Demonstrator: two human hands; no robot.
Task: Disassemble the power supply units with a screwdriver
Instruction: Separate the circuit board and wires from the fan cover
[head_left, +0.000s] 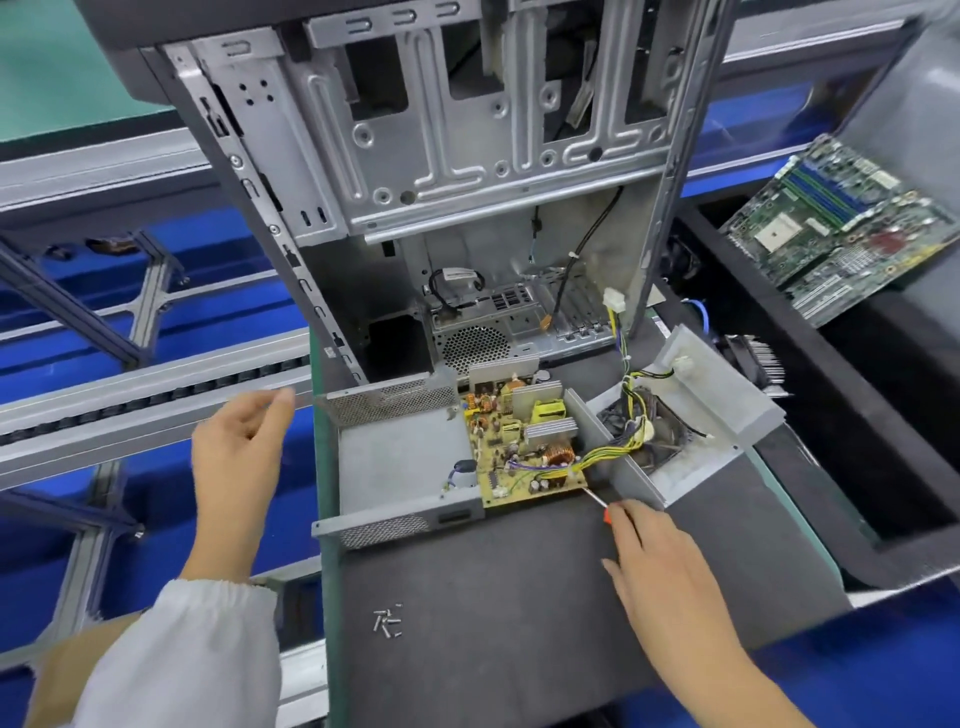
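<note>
Our right hand (660, 551) is curled around the screwdriver (597, 501), whose orange handle just peeps out past the fingers while the thin shaft runs up and left to the near right corner of the circuit board (519, 447). Whether the tip sits in a screw or under the board's edge we cannot tell. Our left hand (236, 457) hovers left of the work, fingers loosely bent, holding nothing and touching nothing.

The board lies in the opened power supply case (400, 462), a grey sheet-metal tray with perforated walls, on the dark mat (493, 597) in the middle of the bench. To its right, tipped away, lies the cover with the fan (701, 415), joined to the board by a bundle of yellow and black wires (618, 447).

We judge the board to be light but fragile: stiff, crowded with coils, heatsinks and capacitors, so it is best taken by its bare edges. The tray looks rigid with thin edges; a wall is the place to steady it.

Near us a small cluster of loose screws (388, 621) lies on the mat. Beyond stands an open computer chassis (441, 156), and far right rest motherboards (841, 228).
</note>
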